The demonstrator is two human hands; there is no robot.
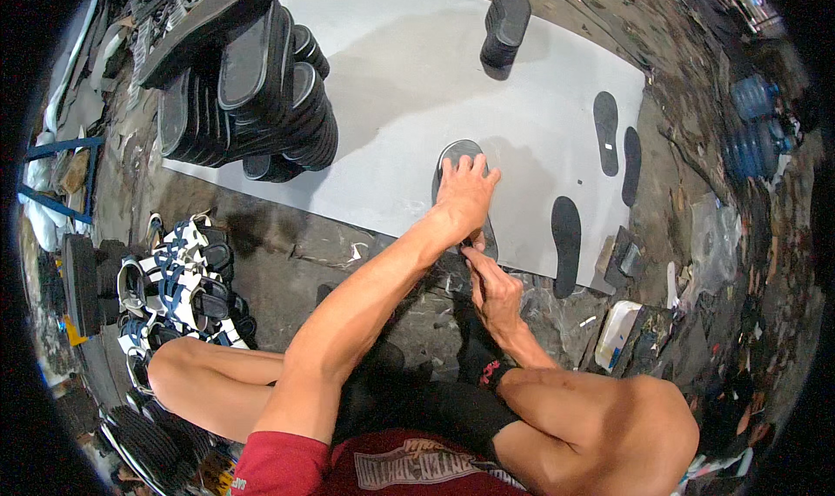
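My left hand (465, 196) lies flat, fingers spread, pressing a dark shoe-sole template (458, 155) onto a large grey sheet (391, 87) on the floor. My right hand (491, 280) sits just below it at the template's heel end, fingers pinched together on what seems to be a small marking or cutting tool, mostly hidden. Both forearms reach forward from my crouched body.
Sole-shaped cut-outs (566, 239) show dark in the sheet at right, with two more (606, 130) farther up. A tall stack of black soles (261, 87) stands at the sheet's left, a smaller stack (504, 26) at the far edge. Strapped sandals (178, 278) pile at left. Clutter lines the right side.
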